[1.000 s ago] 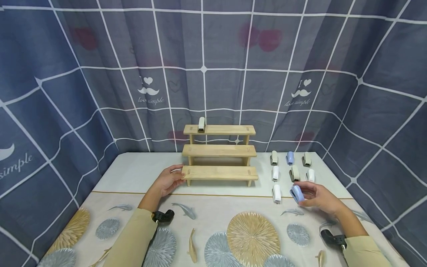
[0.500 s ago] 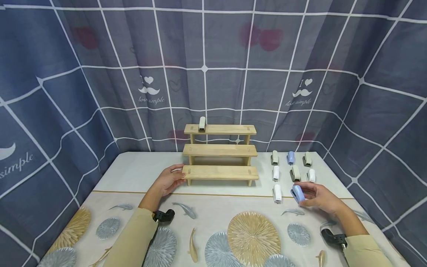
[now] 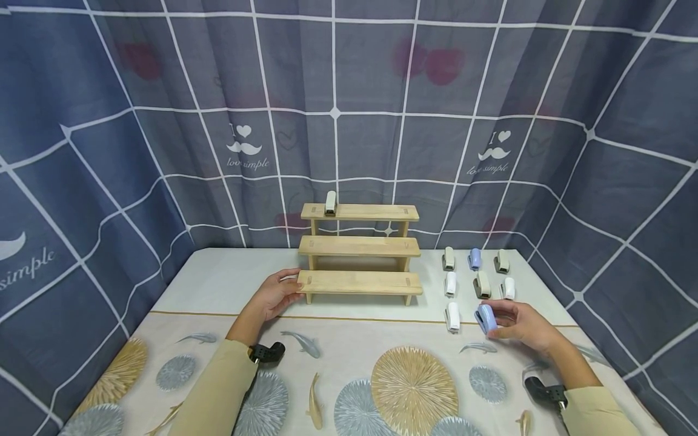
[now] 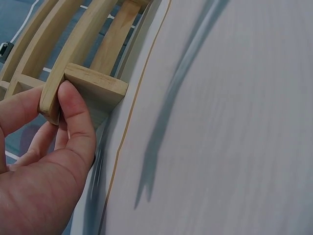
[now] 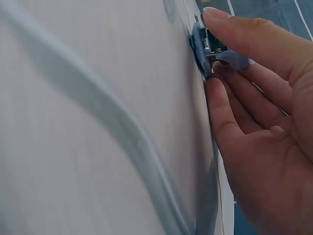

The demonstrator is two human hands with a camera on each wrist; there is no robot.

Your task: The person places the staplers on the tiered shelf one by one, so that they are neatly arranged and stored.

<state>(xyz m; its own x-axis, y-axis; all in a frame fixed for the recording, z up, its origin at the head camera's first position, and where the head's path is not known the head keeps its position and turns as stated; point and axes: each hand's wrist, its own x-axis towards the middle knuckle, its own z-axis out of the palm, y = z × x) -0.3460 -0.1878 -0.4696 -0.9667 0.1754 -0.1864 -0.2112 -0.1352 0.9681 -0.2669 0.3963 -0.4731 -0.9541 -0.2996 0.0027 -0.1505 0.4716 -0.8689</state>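
My left hand (image 3: 277, 295) pinches the left end of the lowest step of a three-tier wooden display stand (image 3: 360, 282). In the left wrist view, the thumb and fingers (image 4: 73, 105) lie on either side of the board. At the right, my right hand (image 3: 520, 322) holds a small blue stapler (image 3: 485, 318) between thumb and fingers, low over the tablecloth. The right wrist view shows the stapler's metal inner part (image 5: 211, 45); the fingers hide some of its body. A white stapler (image 3: 330, 203) stands on the top step, towards its left end.
Beyond the right hand stand several more small staplers in loose rows, among them a near white one (image 3: 452, 317), a beige one (image 3: 481, 284) and a blue one (image 3: 474, 259). A checked curtain (image 3: 371, 145) encloses the table (image 3: 229, 266) behind and at both sides.
The blue stapler in my right hand has turned slightly, its top now a little more upright in the head view. My left hand keeps its place on the stand.
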